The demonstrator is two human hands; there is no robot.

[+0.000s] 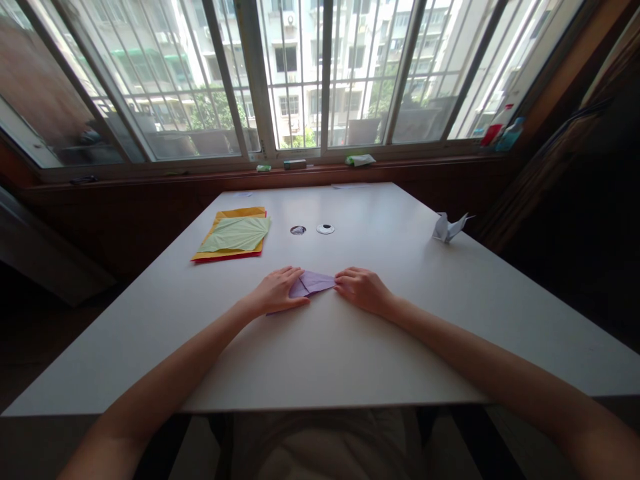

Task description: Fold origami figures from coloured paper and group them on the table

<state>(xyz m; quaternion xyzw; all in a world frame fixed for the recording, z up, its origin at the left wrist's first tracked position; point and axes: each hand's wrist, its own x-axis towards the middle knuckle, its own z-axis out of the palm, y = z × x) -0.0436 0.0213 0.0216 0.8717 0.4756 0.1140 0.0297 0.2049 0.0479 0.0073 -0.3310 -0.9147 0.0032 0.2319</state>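
A folded purple paper (314,282) lies flat on the white table (350,347), near its middle. My left hand (278,291) rests palm-down on the paper's left part, fingers pressing it to the table. My right hand (361,289) touches the paper's right tip with its fingertips. Part of the paper is hidden under my left hand.
A stack of coloured sheets (234,235), green on top of orange and red, lies at the back left. A white folded paper crane (449,227) stands at the right edge. Two small round holes or caps (312,229) sit behind the paper. Windows run behind the table.
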